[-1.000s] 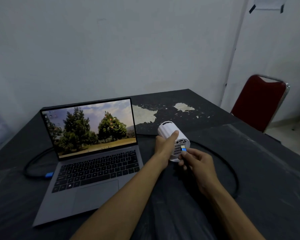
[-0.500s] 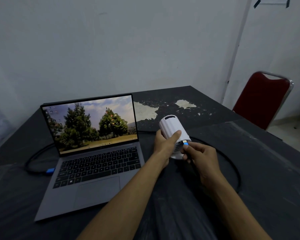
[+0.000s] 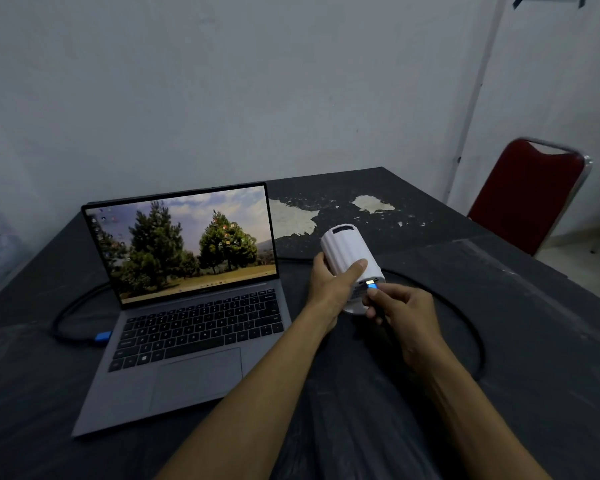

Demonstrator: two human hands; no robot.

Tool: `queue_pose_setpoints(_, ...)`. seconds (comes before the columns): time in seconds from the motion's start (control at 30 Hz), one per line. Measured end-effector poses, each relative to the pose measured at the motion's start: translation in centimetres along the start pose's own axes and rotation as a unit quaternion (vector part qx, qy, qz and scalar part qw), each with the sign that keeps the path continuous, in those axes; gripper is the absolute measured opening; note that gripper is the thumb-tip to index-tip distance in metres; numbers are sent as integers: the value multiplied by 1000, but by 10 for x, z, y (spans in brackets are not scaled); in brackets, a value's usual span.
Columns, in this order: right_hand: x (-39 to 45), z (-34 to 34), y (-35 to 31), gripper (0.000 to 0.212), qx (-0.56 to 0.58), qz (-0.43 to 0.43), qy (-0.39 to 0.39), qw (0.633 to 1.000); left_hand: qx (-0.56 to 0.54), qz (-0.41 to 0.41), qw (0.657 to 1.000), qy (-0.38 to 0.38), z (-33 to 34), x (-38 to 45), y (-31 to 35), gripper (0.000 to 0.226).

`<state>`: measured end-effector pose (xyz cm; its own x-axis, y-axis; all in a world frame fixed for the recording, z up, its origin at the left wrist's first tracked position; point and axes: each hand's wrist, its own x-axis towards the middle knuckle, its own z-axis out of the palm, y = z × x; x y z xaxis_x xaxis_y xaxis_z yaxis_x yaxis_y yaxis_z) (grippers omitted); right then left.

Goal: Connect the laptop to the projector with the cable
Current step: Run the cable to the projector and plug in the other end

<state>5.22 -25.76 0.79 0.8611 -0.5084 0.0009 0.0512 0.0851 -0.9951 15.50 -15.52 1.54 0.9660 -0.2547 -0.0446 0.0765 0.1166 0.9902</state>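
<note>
1. Projector (image 3: 347,252), small white cylinder, sits tilted off the dark table (image 3: 499,306) in your left hand (image 3: 329,285); fingers wrap the near side, thumb across the body, closed firmly round it.
2. Right hand (image 3: 404,311) pinches the blue plug (image 3: 372,286) of the black cable (image 3: 465,323) between thumb and fingertips, other fingers curled in. Metal tip sits right at the projector's rear face; can't tell whether it is already in the port or just touching.
3. Cable loops behind you on the right, runs back behind the laptop (image 3: 187,306) and comes out on its left, where the other blue plug (image 3: 103,337) lies at the laptop's left edge. Whether that end is seated is not visible.
4. Handling guess: projector looks light, smooth plastic, could twist in the palm, so keep your left grip low near the port end to brace against the push.
5. Plug is rigid, cable looks thick and stiff enough to tug sideways. Hold the blue housing, not the cord, and push straight along the port axis.
6. Risk: angled entry could bend the thin metal tip or scrape the socket; square it first.
7. Laptop screen is on, showing tree wallpaper; red chair (image 3: 527,195) stands well apart at right.
</note>
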Motion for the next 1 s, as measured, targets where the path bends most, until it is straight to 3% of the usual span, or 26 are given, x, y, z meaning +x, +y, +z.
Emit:
queue_pose_setpoints(0.23,6,-2,9,16,61,43,-4,997,19,12,1000,-16,-2,1,-2,92)
queue_pose_setpoints(0.4,11,-7,7,16,35,24,-23,999,31,3,999,-28,-4,4,-1,90)
queue_pose_setpoints(0.73,10,4,4,17,99,20,46,994,38,9,999,-12,-2,5,-5,72)
queue_pose_setpoints(1.0,7,9,1,13,20,-26,46,998,28,31,999,-15,1,-3,-12,82)
